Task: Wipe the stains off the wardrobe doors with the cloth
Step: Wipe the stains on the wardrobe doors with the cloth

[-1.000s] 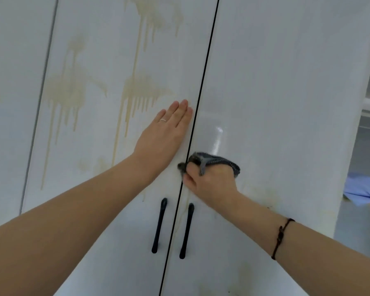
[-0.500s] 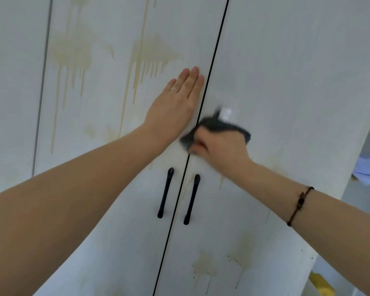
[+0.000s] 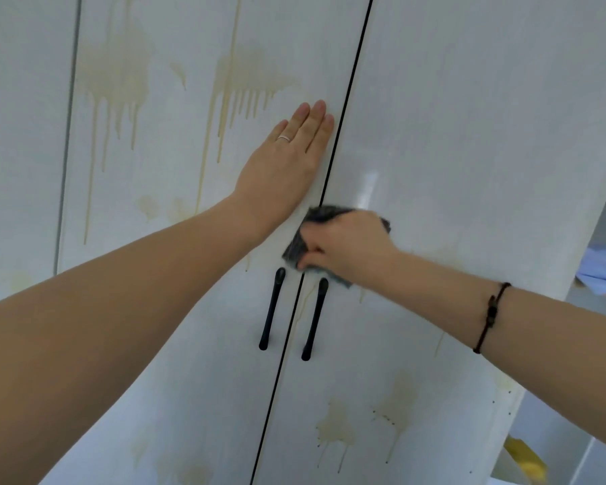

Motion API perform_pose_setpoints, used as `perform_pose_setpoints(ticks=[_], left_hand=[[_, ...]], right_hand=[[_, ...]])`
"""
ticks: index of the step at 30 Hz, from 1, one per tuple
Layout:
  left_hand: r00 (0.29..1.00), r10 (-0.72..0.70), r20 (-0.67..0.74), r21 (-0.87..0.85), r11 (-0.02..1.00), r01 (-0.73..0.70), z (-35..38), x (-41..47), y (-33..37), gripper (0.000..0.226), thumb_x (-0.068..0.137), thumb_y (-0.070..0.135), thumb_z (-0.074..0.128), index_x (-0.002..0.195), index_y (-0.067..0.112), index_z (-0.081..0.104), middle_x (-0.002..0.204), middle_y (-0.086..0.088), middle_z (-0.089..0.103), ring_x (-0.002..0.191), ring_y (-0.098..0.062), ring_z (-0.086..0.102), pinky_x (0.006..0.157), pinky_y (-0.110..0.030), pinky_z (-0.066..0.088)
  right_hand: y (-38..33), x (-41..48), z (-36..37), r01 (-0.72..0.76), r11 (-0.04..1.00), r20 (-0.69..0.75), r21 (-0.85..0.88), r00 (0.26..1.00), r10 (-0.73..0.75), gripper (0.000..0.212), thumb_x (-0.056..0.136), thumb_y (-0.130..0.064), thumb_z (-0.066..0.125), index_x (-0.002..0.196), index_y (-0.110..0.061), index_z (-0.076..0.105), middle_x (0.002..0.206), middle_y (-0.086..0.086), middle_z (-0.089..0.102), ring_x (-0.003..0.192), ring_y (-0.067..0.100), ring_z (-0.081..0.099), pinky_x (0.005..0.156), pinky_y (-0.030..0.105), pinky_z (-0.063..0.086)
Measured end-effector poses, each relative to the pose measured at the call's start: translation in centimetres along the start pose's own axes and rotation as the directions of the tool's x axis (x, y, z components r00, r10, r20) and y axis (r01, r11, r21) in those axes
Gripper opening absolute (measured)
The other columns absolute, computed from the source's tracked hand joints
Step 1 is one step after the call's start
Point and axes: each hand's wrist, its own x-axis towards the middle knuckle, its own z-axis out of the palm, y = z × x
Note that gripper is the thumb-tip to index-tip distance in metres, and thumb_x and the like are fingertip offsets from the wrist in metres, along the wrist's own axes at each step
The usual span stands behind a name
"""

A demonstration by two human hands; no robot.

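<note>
Two white wardrobe doors meet at a dark gap. My left hand (image 3: 287, 169) lies flat, fingers straight, on the left door (image 3: 175, 309) beside the gap. My right hand (image 3: 343, 248) grips a dark grey cloth (image 3: 296, 245) and presses it on the right door (image 3: 469, 152), just above the black handles; the cloth's left edge crosses the gap. Yellow-brown drip stains (image 3: 238, 96) run down the left door above my left hand. More stains (image 3: 336, 428) sit low on the right door. Most of the cloth is hidden under my hand.
Two black vertical handles (image 3: 272, 309) hang either side of the gap below my hands. A further white door panel (image 3: 18, 152) stands at the far left. Blue fabric (image 3: 602, 271) lies on a shelf past the wardrobe's right edge, and something yellow (image 3: 529, 463) sits at lower right.
My right hand with the cloth went up the right door, then came back down towards the handles. My left hand stayed pressed flat on the left door. The view shifted.
</note>
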Motion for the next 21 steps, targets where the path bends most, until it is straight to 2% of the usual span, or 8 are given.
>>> perform_pose_setpoints(ticks=[2, 4, 8, 11, 14, 15, 18, 21], left_hand=[[1.0, -0.018, -0.023, -0.024, 1.0, 0.017, 0.1, 0.1, 0.1, 0.069, 0.09, 0.007, -0.001, 0.156, -0.001, 0.017, 0.163, -0.021, 0.015, 0.151, -0.037, 0.019, 0.122, -0.046, 0.023], [0.999, -0.029, -0.041, -0.022, 0.999, 0.028, 0.5, 0.1, 0.1, 0.066, 0.092, 0.005, 0.004, 0.156, -0.001, 0.017, 0.163, -0.022, 0.015, 0.151, -0.037, 0.019, 0.122, -0.047, 0.024], [0.999, -0.008, -0.038, 0.017, 1.0, 0.009, 0.9, 0.0, -0.2, 0.064, 0.094, -0.005, 0.016, 0.157, 0.0, 0.011, 0.164, -0.021, 0.01, 0.152, -0.035, 0.015, 0.123, -0.046, 0.022], [0.997, -0.007, -0.077, 0.017, 1.0, 0.008, 1.1, 0.3, 0.0, 0.061, 0.096, -0.001, 0.017, 0.156, -0.001, 0.017, 0.163, -0.021, 0.016, 0.15, -0.036, 0.02, 0.121, -0.047, 0.025], [0.996, -0.011, -0.089, -0.005, 1.0, 0.011, 1.4, 0.3, -0.4, 0.056, 0.1, 0.006, 0.022, 0.156, -0.001, 0.02, 0.163, -0.021, 0.019, 0.15, -0.036, 0.022, 0.121, -0.047, 0.027], [0.997, -0.01, -0.075, -0.006, 1.0, 0.01, 1.4, 0.2, -0.5, 0.058, 0.099, 0.006, 0.02, 0.156, 0.0, 0.018, 0.163, -0.02, 0.017, 0.151, -0.035, 0.02, 0.122, -0.046, 0.024], [0.998, -0.002, -0.057, 0.002, 1.0, 0.002, 1.3, 0.1, -0.5, 0.061, 0.097, -0.003, 0.018, 0.157, 0.001, 0.014, 0.164, -0.02, 0.012, 0.152, -0.035, 0.016, 0.123, -0.045, 0.021], [0.997, -0.009, -0.072, 0.018, 1.0, 0.011, 1.3, 0.1, -0.3, 0.061, 0.096, -0.005, 0.015, 0.157, 0.0, 0.013, 0.164, -0.02, 0.012, 0.152, -0.035, 0.016, 0.123, -0.046, 0.022]], right_hand=[[1.5, 1.5, -1.6, -0.132, 0.99, -0.008, 0.048, 0.991, 0.132, 0.036, 0.087, -0.061, 0.063, 0.088, -0.026, 0.056, 0.09, -0.002, 0.065, 0.086, 0.021, 0.062, 0.062, 0.031, 0.034], [1.1, 1.6, -1.8, -0.183, 0.981, -0.01, 0.062, 0.983, 0.184, 0.033, 0.085, -0.058, 0.066, 0.085, -0.027, 0.054, 0.089, -0.002, 0.065, 0.085, 0.022, 0.062, 0.063, 0.032, 0.042], [-4.0, -0.3, 0.3, 0.04, 0.998, 0.278, -0.04, 0.96, -0.028, 0.025, 0.091, -0.045, 0.063, 0.088, -0.022, 0.055, 0.073, -0.006, 0.047, 0.066, 0.018, 0.051, 0.053, 0.027, 0.036], [-0.7, 2.0, -1.6, -0.107, 0.994, 0.194, -0.009, 0.975, 0.106, 0.033, 0.086, -0.056, 0.067, 0.082, -0.026, 0.054, 0.082, -0.003, 0.056, 0.079, 0.022, 0.06, 0.062, 0.031, 0.042], [1.3, 2.6, -3.2, -0.245, 0.963, -0.014, 0.115, 0.969, 0.248, 0.035, 0.081, -0.056, 0.073, 0.074, -0.026, 0.054, 0.081, -0.003, 0.058, 0.081, 0.023, 0.061, 0.064, 0.033, 0.041], [0.3, 2.0, -2.6, -0.217, 0.969, 0.012, 0.117, 0.976, 0.217, 0.034, 0.081, -0.054, 0.073, 0.075, -0.026, 0.055, 0.081, -0.003, 0.059, 0.082, 0.023, 0.062, 0.064, 0.033, 0.043], [-4.5, -0.1, 0.6, -0.063, 0.995, 0.274, 0.077, 0.961, 0.04, 0.027, 0.084, -0.048, 0.069, 0.08, -0.024, 0.057, 0.079, -0.005, 0.059, 0.076, 0.022, 0.061, 0.06, 0.03, 0.042], [-2.5, 1.1, -0.4, -0.159, 0.987, 0.216, 0.033, 0.965, 0.148, 0.035, 0.08, -0.053, 0.073, 0.075, -0.023, 0.055, 0.077, -0.006, 0.056, 0.071, 0.018, 0.054, 0.061, 0.029, 0.043]])
